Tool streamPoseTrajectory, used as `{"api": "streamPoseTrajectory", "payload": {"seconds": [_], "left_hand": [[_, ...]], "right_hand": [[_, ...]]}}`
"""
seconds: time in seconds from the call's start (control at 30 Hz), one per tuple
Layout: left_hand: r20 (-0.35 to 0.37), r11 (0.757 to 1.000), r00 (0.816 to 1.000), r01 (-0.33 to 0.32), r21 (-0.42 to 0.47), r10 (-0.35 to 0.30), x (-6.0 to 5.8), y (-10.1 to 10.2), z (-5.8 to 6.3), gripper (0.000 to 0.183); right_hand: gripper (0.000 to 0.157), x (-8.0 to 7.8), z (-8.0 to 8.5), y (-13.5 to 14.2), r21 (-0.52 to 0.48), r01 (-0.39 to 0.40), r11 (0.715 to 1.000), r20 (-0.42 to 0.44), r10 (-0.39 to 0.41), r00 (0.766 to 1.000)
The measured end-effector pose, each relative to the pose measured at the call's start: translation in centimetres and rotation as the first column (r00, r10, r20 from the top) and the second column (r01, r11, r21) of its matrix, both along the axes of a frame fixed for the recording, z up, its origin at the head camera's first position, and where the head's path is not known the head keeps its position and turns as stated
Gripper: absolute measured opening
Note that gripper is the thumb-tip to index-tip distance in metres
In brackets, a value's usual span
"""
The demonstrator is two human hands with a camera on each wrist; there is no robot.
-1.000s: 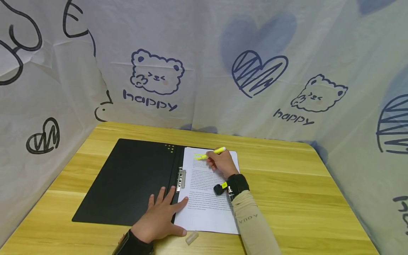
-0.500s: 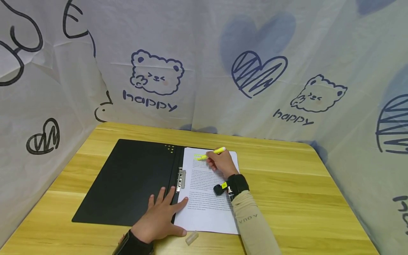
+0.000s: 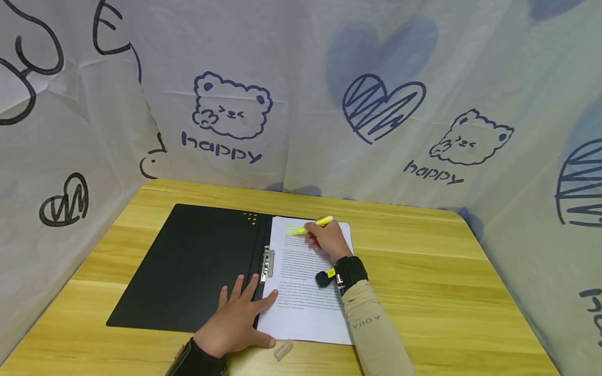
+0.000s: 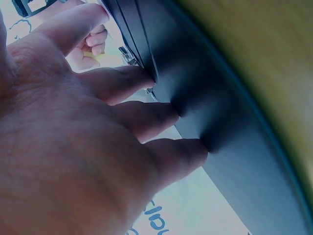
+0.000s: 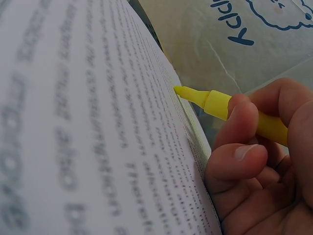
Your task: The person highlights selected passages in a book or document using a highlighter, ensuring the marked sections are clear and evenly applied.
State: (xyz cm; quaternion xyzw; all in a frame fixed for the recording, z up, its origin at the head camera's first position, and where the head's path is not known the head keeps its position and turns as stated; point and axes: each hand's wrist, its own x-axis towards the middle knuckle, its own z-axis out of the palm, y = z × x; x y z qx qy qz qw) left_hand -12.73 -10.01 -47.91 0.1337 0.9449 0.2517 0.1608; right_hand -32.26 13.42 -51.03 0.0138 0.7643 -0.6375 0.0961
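From where I stood, it all seemed to hang on how the yellow highlighter (image 5: 217, 104) lay to the printed lines. It was up by the top of the sheet (image 3: 301, 328), its long axis running a little aslant of the rows: tip to the left and slightly toward the person, tail off to the right and farther away. The tip sat by the yellow marks (image 3: 291, 228) at the left start of the text, at the paper or so near it that I couldn't swear to contact. The right hand (image 3: 329, 243) had it pinched and lay just right of the tip, so it was plainly the nearer one. The left hand (image 3: 235, 324) was well apart from it, down and to the left, fingers straight and spread over the black folder (image 3: 178, 266), with the index fingertip on the page's left margin, below the metal clip (image 3: 267, 263). A stroke rightward along a line would, I judged, bring the tip toward the gripping fingers. A small pale cap (image 3: 283, 351) lay on the tabletop (image 3: 437, 292) just beside the left thumb.
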Motion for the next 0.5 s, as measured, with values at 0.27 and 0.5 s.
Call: {"api": "streamPoseTrajectory", "payload": {"seconds": [0.27, 0.5], "left_hand": [[0.002, 1.0, 1.0, 0.002, -0.006, -0.002, -0.03, 0.0, -0.02, 0.093], [-0.005, 1.0, 1.0, 0.004, -0.005, -0.004, -0.04, 0.0, -0.03, 0.093]], "right_hand": [[0.026, 0.01, 0.18, 0.0, -0.006, 0.003, 1.0, 0.015, -0.003, 1.0], [0.026, 0.01, 0.18, 0.0, -0.009, 0.003, 1.0, 0.016, -0.003, 1.0]]}}
